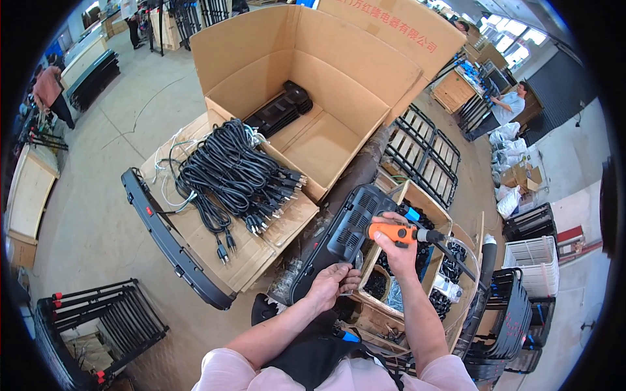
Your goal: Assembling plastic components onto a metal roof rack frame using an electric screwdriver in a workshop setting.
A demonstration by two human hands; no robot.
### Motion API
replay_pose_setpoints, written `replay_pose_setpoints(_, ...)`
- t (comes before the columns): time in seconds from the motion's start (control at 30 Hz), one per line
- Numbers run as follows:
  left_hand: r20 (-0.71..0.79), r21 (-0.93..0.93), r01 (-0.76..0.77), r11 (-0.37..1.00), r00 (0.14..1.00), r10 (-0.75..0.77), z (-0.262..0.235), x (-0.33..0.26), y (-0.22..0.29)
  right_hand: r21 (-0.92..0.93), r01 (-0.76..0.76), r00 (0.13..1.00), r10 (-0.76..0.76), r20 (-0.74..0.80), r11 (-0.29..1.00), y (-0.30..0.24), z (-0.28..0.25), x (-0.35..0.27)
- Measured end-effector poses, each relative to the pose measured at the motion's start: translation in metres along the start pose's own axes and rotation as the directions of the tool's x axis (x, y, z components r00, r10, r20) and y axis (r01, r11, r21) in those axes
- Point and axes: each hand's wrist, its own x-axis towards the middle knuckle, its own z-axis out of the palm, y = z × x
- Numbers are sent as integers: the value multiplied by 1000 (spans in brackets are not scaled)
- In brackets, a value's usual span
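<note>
Sideways runs the orange tool (395, 232), black end (427, 236) rightward.

"What is the floor (98, 208) like?"
"Smooth, grey and concrete-looking, with a thin joint line on the left."
"And the walls?"
"A pale wall (568, 156) stands on the right, with a dark ribbed panel (561, 98) farther back."
"The light?"
"Windows (518, 55) at the far right glow with daylight."
"Furniture?"
"A wood-sided bench (29, 192) on the left, a long table (85, 62) far left, a wooden workbench (453, 91) far right."
</note>
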Motion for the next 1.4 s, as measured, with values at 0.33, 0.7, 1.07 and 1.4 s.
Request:
replay_pose_setpoints(0.33,104,-162,54,985,994,-37,-7,5,-11,105,-116,992,120,-41,988,-25,-37,-74)
replay_pose_setpoints(0.7,-87,-137,-102,985,992,91,8,0,-17,167,-103,991,116,-68,980,-25,-47,-94)
replay_pose_setpoints(1.07,-61,-222,-110,969,993,98,-5,-8,-18,144,-127,992,128,0,981,-16,-35,-96)
replay_pose_setpoints(1.4,-43,-186,-157,970,988,151,-12,-7,-20,126,-152,988,151,19,980,-17,-30,-98)
